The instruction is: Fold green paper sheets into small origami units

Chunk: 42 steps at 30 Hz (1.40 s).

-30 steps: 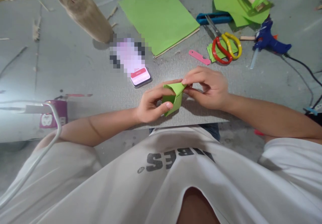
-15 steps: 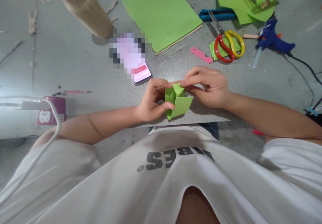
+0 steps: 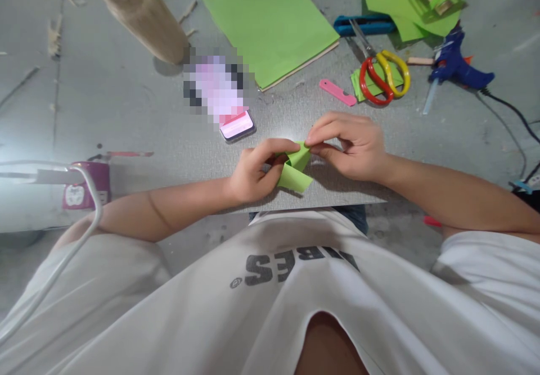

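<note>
A small folded piece of green paper (image 3: 296,178) is held between my two hands, just above the table's near edge. My left hand (image 3: 259,170) grips its left side, with the index finger along the top and the thumb tucked against the fold. With thumb and index finger, my right hand (image 3: 352,143) pinches the paper's upper right corner. A flap of the paper points down and to the right. My left fingers hide part of the folds.
Beyond my hands lie a phone (image 3: 238,127), green sheets (image 3: 270,26), a pink cutter (image 3: 337,92), scissors (image 3: 375,82), a blue cutter (image 3: 367,25) and a blue glue gun (image 3: 459,66). A wooden piece (image 3: 143,18) and a purple box (image 3: 95,184) are leftward.
The green paper has turned and looks narrower, its lower flap now tilting down to the right. My left thumb has moved inward and up against the fold. My right hand keeps its pinch.
</note>
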Each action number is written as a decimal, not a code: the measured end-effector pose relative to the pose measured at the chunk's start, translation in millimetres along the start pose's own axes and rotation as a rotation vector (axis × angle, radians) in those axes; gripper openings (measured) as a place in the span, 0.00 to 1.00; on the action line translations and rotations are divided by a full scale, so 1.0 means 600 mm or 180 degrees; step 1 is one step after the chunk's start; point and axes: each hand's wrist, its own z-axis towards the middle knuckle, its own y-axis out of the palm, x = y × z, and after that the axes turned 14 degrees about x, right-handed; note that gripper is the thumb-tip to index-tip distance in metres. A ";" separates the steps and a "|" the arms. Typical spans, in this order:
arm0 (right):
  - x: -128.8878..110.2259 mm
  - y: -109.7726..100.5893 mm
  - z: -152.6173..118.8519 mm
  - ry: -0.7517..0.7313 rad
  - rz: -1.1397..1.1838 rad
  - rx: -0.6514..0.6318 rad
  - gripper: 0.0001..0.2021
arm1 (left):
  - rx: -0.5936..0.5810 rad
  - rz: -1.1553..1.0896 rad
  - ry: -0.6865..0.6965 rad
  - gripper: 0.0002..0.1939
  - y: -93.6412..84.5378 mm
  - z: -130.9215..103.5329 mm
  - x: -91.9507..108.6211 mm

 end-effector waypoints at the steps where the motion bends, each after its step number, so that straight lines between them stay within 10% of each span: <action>1: 0.000 0.000 0.000 -0.0032 0.0049 -0.0010 0.06 | -0.0040 0.0038 0.0059 0.11 -0.002 0.002 0.001; 14: -0.014 -0.003 0.003 -0.0110 0.0032 -0.0099 0.11 | 0.0332 0.0048 0.0673 0.21 0.005 0.009 0.006; 23: -0.021 0.003 0.006 0.0048 0.0267 -0.0294 0.09 | 0.0333 0.0201 0.0840 0.09 0.001 0.017 0.017; 42: -0.027 0.019 -0.001 0.0921 0.0448 0.0071 0.13 | 0.0281 0.0085 -0.0311 0.19 -0.004 0.005 0.038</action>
